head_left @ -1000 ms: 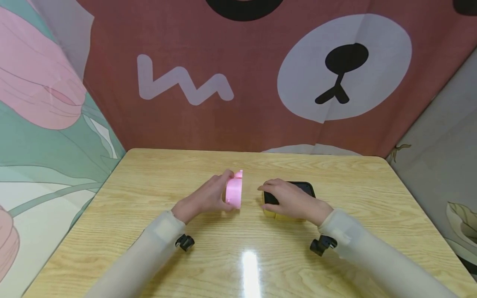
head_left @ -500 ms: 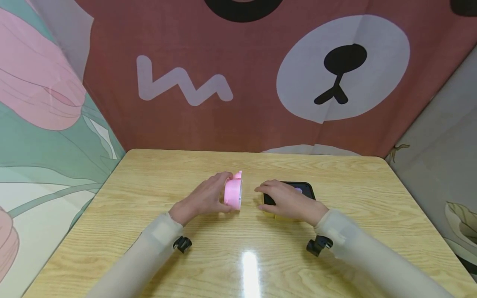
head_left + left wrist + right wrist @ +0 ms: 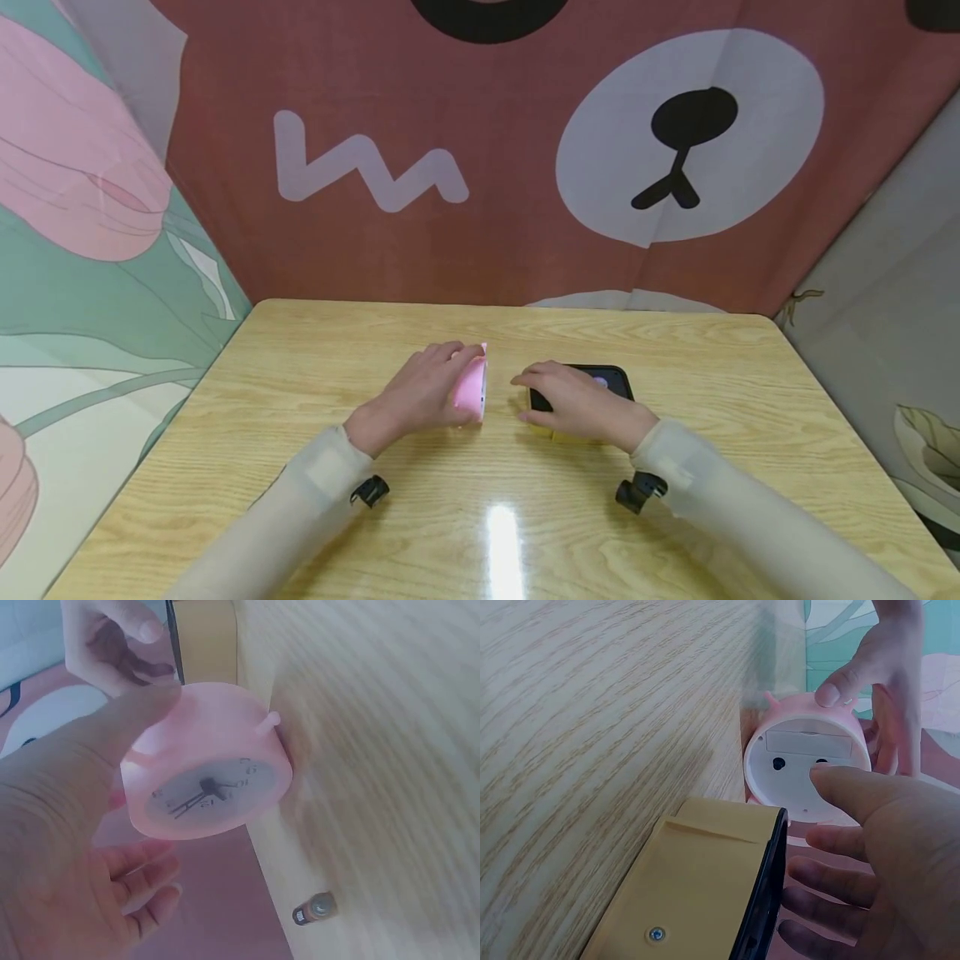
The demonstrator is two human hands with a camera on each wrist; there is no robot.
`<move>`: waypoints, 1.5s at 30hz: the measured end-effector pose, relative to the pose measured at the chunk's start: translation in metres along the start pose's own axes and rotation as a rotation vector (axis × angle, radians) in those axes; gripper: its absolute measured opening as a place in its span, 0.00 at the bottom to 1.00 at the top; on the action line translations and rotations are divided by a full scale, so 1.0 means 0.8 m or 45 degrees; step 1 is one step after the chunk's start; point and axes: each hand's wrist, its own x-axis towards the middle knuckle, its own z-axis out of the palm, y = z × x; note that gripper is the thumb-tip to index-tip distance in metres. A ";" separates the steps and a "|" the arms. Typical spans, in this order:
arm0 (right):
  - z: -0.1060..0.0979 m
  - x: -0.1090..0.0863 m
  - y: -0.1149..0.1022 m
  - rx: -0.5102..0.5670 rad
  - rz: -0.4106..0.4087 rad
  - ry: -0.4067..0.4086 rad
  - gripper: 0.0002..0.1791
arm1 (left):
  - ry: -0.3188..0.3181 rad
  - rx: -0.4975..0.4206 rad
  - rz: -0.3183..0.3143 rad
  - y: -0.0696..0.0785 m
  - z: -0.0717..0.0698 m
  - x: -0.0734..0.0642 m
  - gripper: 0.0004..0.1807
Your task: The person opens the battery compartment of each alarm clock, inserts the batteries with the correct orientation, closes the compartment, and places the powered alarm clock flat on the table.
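Observation:
A pink alarm clock stands on the table, its numbered dial facing left. From the right, its white back shows two black knobs and a rectangular cover. My left hand holds the clock around its rim, with the thumb on the near side and fingers over the far side. My right hand hovers over a yellow box with a black top, fingers loosely bent and spread. Its thumb overlaps the clock's back in the right wrist view.
A small battery-like cylinder is on the table beyond the clock in the left wrist view. The box's yellow side carries a screw. A purple spot shows on its black top. A printed cloth hangs behind the wooden table.
My left fingers have slid right, further over the clock's rim, covering more of it. My right hand has shifted slightly left, and the purple spot on the box has come into sight.

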 end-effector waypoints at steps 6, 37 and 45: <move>-0.001 0.000 -0.002 -0.005 -0.010 -0.004 0.29 | 0.027 0.130 0.060 0.009 0.000 0.000 0.49; -0.001 0.003 -0.004 -0.003 0.031 -0.032 0.30 | 0.141 -0.417 -0.078 -0.017 0.020 -0.012 0.45; 0.000 0.006 -0.006 -0.013 -0.003 -0.016 0.29 | 0.137 -0.510 -0.137 -0.026 0.033 -0.016 0.43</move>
